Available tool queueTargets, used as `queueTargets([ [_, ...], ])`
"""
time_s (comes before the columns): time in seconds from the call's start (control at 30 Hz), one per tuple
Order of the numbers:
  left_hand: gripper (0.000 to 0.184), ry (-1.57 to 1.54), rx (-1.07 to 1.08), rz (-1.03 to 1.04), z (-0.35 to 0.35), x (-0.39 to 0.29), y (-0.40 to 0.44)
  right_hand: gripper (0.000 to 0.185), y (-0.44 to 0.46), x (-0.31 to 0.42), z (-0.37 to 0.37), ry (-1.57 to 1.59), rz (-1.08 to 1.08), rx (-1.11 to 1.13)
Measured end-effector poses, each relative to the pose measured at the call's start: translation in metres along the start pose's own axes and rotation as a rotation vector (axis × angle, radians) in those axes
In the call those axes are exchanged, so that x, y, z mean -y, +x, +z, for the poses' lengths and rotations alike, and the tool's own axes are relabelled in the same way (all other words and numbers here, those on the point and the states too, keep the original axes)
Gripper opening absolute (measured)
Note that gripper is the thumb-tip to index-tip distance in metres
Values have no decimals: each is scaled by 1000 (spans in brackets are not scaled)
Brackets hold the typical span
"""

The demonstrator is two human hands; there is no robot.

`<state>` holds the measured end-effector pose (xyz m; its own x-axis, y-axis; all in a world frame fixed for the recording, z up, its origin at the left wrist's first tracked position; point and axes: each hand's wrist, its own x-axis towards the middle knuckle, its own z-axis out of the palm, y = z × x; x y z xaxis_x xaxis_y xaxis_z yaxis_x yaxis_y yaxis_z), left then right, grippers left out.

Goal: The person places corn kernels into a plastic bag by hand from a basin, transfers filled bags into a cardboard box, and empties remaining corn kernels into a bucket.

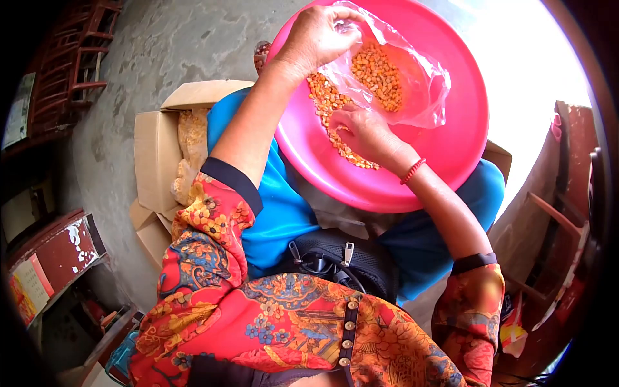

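Note:
A wide pink plastic basin (pixel 465 97) rests across my knees. Inside it lies a clear plastic bag (pixel 422 106), its mouth spread, with orange corn kernels (pixel 377 76) in it. More loose kernels (pixel 325 97) lie on the basin floor beside the bag. My left hand (pixel 320 39) pinches the bag's edge at the far left rim, fingertips closed on the film. My right hand (pixel 369 133), a red beaded bracelet at its wrist, is down among the loose kernels with its fingers curled together. Its palm is hidden, so how many kernels it holds does not show.
An open cardboard box (pixel 149 155) with filled plastic bags (pixel 192 138) stands left of my leg. A black pouch (pixel 348 261) sits at my waist. Dark red wooden furniture (pixel 58 248) stands on the left, more on the right. The floor (pixel 187 39) is grey concrete.

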<state>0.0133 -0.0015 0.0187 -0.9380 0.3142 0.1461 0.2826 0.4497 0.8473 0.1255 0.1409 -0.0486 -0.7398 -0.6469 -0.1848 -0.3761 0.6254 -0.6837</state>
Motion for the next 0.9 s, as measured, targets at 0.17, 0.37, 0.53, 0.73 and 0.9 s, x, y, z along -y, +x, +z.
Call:
queueTargets([
  [0.17, 33, -44, 74, 115, 12, 15, 1, 25, -16, -1, 9, -248, -46, -56],
  [0.37, 32, 1, 105, 58, 10, 19, 3, 22, -33, -13, -2, -286, 44, 345],
  [0.53, 31, -12, 124, -5, 10, 16, 1, 14, -34, -29, -25, 178, 64, 438],
  [0.73, 30, 0, 160, 16, 11, 21, 3, 12, -22, 6, -61, 852, 253, 503],
  [0.9, 31, -38, 167, -26, 13, 21, 4, 24, -19, 17, -99, 940, 187, 113],
])
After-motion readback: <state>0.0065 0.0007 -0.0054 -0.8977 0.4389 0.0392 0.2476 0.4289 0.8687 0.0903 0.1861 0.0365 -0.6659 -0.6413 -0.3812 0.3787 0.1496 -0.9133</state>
